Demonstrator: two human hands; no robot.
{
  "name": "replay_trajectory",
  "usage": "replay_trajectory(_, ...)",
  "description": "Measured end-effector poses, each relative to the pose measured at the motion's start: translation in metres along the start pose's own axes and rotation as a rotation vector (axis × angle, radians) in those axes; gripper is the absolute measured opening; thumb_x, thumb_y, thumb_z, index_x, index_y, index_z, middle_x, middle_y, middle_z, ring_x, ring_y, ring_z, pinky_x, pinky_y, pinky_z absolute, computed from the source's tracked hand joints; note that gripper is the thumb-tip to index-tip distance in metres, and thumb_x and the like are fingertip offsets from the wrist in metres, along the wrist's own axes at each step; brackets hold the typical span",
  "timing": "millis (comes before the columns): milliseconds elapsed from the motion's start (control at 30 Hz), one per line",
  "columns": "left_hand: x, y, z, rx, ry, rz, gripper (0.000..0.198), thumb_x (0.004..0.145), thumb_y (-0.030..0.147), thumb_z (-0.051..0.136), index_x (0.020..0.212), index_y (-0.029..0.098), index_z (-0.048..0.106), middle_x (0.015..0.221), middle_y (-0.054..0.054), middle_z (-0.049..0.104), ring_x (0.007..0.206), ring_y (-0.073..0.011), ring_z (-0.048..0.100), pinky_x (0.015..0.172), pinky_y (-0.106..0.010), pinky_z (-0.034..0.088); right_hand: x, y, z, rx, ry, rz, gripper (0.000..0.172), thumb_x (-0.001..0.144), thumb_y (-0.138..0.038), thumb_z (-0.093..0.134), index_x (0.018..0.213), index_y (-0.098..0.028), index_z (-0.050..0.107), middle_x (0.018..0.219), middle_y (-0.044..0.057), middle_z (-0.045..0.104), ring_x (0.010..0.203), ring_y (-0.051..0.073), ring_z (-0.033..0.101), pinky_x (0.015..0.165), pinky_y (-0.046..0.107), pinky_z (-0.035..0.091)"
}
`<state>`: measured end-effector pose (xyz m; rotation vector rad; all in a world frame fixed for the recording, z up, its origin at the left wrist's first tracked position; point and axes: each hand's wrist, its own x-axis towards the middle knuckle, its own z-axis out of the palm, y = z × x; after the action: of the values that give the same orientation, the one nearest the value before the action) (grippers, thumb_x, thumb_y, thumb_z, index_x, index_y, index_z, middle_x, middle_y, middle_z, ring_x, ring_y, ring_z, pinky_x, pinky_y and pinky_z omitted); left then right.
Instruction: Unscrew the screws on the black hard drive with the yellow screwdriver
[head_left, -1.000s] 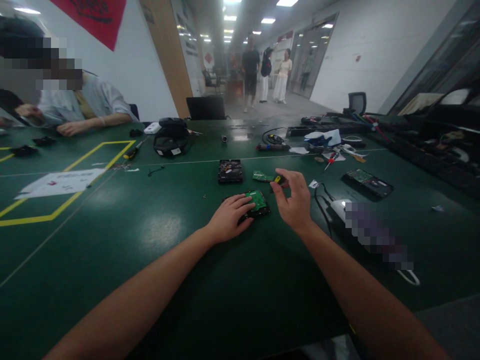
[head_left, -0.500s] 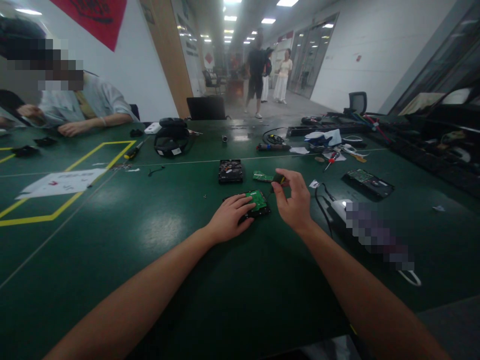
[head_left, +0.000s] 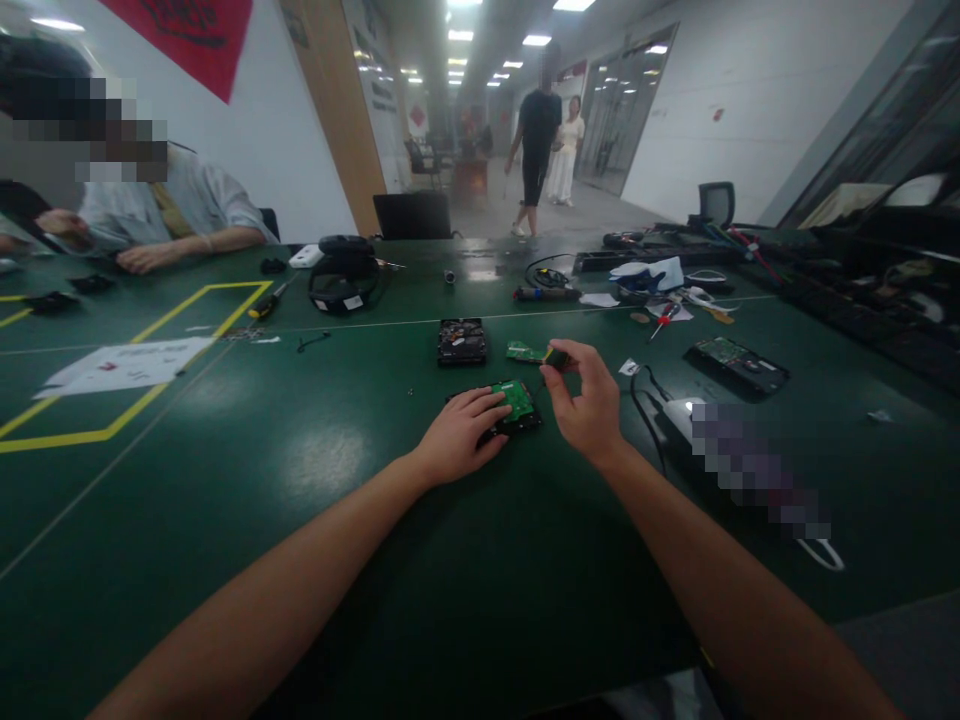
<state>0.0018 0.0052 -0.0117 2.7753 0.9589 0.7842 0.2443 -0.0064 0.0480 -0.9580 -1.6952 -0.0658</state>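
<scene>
My left hand (head_left: pixel 463 435) lies over a hard drive (head_left: pixel 519 403), fingers across its green circuit board and thumb along the near edge, gripping it against the table. Between the thumb and fingers of my right hand (head_left: pixel 589 405) is a screwdriver (head_left: pixel 555 357) with a black and yellow handle. Its thin shaft slants down toward the drive's right side; I cannot tell whether the tip touches a screw. Just beyond, a loose green circuit board (head_left: pixel 523 351) lies partly behind the screwdriver. A second hard drive (head_left: pixel 462 343) sits farther back, dark side up.
To the right are another hard drive (head_left: pixel 736 367), a cable and a long blurred-out object (head_left: pixel 750 470) with a white loop. A red screwdriver (head_left: pixel 664 318) and tools lie behind. At left are a paper sheet (head_left: pixel 124 365) and a seated person (head_left: pixel 187 210); people stand beyond the table.
The screwdriver handle has tilted or turned slightly in my right hand. My left hand and the drive stay put. In the background, a person in dark clothes has moved right.
</scene>
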Motion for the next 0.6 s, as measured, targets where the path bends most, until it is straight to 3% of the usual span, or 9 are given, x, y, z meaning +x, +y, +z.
replay_trajectory(233, 0.0006, 0.0018, -0.0010, 0.021, -0.001, -0.001, 0.047, 0.101, 0.037, 0.065, 0.146, 0.024, 0.061, 0.154, -0.011, 0.060, 0.149, -0.0342, 0.049, 0.121, -0.061, 0.044, -0.0050, 0.0048, 0.0046, 0.102, -0.044, 0.102, 0.048, 0.104, -0.023, 0.055, 0.151, -0.031, 0.047, 0.140, 0.012, 0.067, 0.111, 0.026, 0.074, 0.097, 0.051, 0.063)
replay_trajectory(600, -0.0004, 0.0010, -0.0017, 0.015, -0.003, 0.000, 0.048, 0.100, 0.036, 0.065, 0.146, 0.023, 0.060, 0.154, -0.012, 0.060, 0.149, -0.0346, 0.049, 0.121, -0.061, 0.044, -0.0072, 0.0050, 0.0077, 0.062, -0.024, 0.087, 0.050, 0.102, -0.025, 0.060, 0.151, -0.029, 0.049, 0.137, 0.013, 0.068, 0.115, 0.028, 0.072, 0.097, 0.051, 0.064)
